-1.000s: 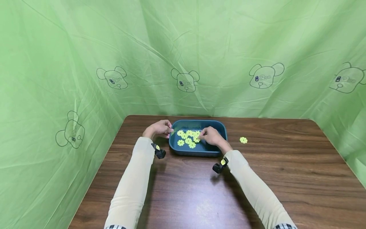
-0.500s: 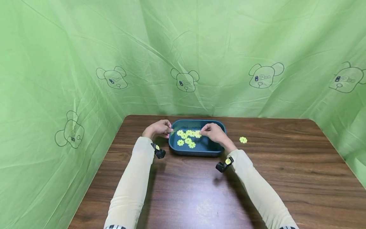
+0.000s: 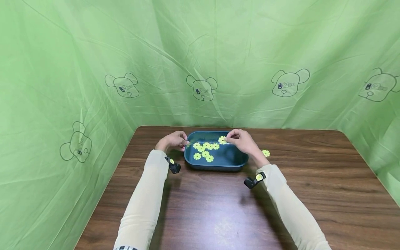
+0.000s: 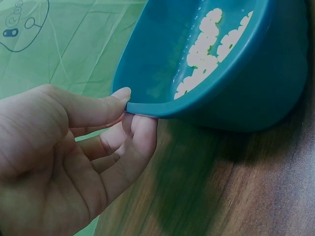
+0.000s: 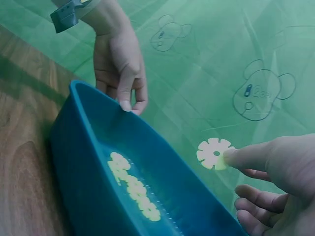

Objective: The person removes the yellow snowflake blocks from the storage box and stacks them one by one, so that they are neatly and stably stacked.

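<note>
Pinching a flower piece [image 5: 206, 153] by its edge with the right hand [image 3: 244, 141], the tub rim [image 3: 215, 165] with the left hand [image 3: 174, 140]; could drop the piece, holding so little.

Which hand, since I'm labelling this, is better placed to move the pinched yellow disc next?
Probably the right hand: it pinches the disc, while the left hand grips the tray by its rim.

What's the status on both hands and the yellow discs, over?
Left hand grips blue tray by its rim. Right hand pinches one yellow disc, clear of the discs inside. Stray disc on the table, right of the tray. Nothing visibly in the way.
</note>
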### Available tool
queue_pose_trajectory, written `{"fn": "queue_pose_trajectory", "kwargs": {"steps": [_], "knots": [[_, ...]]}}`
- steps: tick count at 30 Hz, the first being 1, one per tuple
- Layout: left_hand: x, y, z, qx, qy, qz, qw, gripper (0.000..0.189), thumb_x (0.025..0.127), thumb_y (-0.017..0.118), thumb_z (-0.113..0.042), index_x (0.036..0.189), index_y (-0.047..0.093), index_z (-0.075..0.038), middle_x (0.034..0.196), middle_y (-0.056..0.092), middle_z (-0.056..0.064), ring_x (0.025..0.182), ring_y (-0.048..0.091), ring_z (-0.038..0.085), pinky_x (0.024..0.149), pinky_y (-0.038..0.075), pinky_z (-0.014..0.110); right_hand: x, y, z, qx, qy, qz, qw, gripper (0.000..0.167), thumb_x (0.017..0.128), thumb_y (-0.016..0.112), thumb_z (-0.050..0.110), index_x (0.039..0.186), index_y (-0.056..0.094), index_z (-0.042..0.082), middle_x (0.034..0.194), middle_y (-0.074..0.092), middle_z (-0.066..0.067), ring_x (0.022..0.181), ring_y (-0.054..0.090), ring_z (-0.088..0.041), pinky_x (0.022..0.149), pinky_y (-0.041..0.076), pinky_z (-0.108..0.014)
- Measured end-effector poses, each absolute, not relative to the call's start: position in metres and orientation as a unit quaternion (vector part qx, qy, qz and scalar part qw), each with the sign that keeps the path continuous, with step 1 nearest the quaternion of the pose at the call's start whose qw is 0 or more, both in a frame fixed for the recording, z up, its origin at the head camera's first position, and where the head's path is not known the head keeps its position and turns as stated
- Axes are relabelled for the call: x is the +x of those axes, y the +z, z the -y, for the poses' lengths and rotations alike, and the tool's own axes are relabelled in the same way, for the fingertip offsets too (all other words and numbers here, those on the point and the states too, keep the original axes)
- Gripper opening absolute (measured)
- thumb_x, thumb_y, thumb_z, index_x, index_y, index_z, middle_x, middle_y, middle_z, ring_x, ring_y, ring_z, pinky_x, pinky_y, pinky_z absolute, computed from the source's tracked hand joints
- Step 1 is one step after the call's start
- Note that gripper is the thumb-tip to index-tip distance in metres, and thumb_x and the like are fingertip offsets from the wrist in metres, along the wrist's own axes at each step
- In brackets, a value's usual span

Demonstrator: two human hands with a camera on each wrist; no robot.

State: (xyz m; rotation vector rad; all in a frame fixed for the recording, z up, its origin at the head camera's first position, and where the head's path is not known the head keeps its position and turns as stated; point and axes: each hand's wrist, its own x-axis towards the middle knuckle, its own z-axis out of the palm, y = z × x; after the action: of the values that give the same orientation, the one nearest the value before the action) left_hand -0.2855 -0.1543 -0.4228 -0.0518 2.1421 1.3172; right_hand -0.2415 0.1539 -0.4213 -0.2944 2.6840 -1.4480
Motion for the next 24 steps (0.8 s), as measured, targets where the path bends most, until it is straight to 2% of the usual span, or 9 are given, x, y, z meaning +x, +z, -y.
{"fn": "queue_pose_trajectory", "kwargs": {"steps": [11,18,24], "knots": [[-0.286,-0.423,0.154,-0.016,0.496,-0.812,0.308,0.012,0.096,0.053,-0.002,0.100,0.042,-0.003,0.085,0.050,0.009,0.071,0.055,0.017,0.090,0.051,0.044,-0.239,-0.417,-0.181,-0.092,-0.482,-0.871,-0.010,0.021,0.090,0.067,0.027,0.097,0.066,0.007,0.096,0.065,-0.011,0.084,0.053,-0.020,0.071,0.043,-0.028],[-0.286,-0.423,0.154,-0.005,0.486,-0.818,0.307,0.011,0.096,0.053,-0.003,0.099,0.042,-0.004,0.084,0.050,0.008,0.070,0.056,0.017,0.083,0.054,0.038,-0.238,-0.423,-0.202,-0.070,-0.497,-0.864,-0.022,0.024,0.090,0.067,0.026,0.099,0.067,0.004,0.096,0.065,-0.014,0.084,0.053,-0.019,0.069,0.042,-0.022],[-0.286,-0.423,0.155,-0.008,0.488,-0.817,0.307,0.012,0.096,0.053,-0.004,0.099,0.042,-0.004,0.084,0.050,0.009,0.070,0.055,0.017,0.084,0.053,0.040,-0.233,-0.429,-0.218,-0.048,-0.517,-0.854,-0.030,0.026,0.090,0.067,0.023,0.100,0.065,0.000,0.097,0.064,-0.013,0.083,0.053,-0.013,0.068,0.042,-0.019]]}}
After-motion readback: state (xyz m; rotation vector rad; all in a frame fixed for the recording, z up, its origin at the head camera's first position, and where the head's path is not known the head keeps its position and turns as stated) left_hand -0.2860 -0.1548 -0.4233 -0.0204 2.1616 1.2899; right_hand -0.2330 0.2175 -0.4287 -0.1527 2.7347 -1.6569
